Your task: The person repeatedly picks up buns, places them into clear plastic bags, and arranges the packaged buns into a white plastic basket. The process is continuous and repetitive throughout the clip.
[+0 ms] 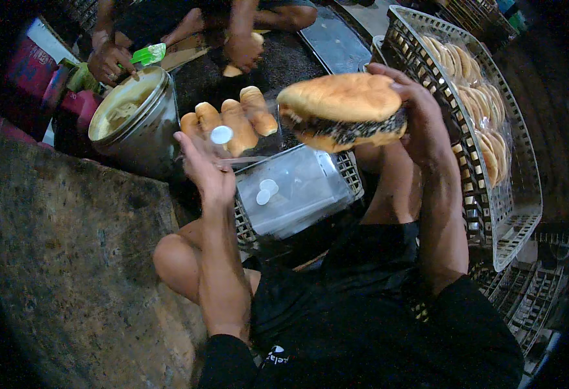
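Observation:
My right hand [413,107] grips the right end of a long bread roll [340,99], split and filled with dark, grainy filling. My left hand [206,165], partly blurred, is raised near several plain bread rolls [235,126] on the dark tray. A small white disc [221,134] shows beside its fingers, with what looks like clear plastic; whether the hand grips them I cannot tell. Below, a stack of clear plastic bags or sheets [294,194] lies on a plastic crate, with several white discs [263,197] on top.
A bucket of pale cream [131,114] stands at the left. Behind it, a co-worker's hand [111,61] is by a green spatula [149,55]; the other hand [243,51] holds bread. At the right, a crate [518,170] holds packed round breads [479,104]. A wooden board [80,233] lies left.

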Demonstrator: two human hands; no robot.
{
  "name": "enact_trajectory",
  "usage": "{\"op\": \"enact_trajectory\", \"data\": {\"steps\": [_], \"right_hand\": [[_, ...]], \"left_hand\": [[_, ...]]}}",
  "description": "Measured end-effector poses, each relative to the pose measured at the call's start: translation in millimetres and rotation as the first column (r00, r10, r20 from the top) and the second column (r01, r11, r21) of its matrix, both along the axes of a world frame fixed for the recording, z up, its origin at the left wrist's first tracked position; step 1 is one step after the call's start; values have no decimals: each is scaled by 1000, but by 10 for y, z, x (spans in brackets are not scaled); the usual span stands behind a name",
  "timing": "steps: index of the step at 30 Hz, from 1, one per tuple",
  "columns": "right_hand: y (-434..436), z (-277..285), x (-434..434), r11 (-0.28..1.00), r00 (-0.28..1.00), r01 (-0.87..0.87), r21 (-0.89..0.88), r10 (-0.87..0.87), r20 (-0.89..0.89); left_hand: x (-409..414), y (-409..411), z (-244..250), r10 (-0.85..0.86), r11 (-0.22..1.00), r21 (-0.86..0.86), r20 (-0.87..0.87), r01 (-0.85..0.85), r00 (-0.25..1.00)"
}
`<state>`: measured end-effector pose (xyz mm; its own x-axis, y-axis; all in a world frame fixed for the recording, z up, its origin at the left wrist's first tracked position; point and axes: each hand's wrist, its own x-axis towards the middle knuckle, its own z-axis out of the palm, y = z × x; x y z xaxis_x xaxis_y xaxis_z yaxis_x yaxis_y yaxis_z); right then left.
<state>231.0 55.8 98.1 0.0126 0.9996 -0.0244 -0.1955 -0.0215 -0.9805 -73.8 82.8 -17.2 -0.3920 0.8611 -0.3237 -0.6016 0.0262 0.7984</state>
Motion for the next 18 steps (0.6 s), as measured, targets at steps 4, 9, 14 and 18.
{"op": "enact_trajectory", "data": {"steps": [4,9,14,18], "right_hand": [[-8,-81,-52,999,999,-1,-33,3,46],[-21,-117,217,995,998,-53,-83,50,-30],[-71,-168,135,998,993,1,-69,-9,-117],[-104,-103,91,999,998,-17,-36,14,-64]], "left_hand": [[159,-101,150,-194,929,269,-230,254,954],[-97,-88,232,-288,934,143,-243,328,926],[90,-114,299,-156,987,-33,-353,155,923],[36,-163,186,-252,968,-1,-82,252,964]]}}
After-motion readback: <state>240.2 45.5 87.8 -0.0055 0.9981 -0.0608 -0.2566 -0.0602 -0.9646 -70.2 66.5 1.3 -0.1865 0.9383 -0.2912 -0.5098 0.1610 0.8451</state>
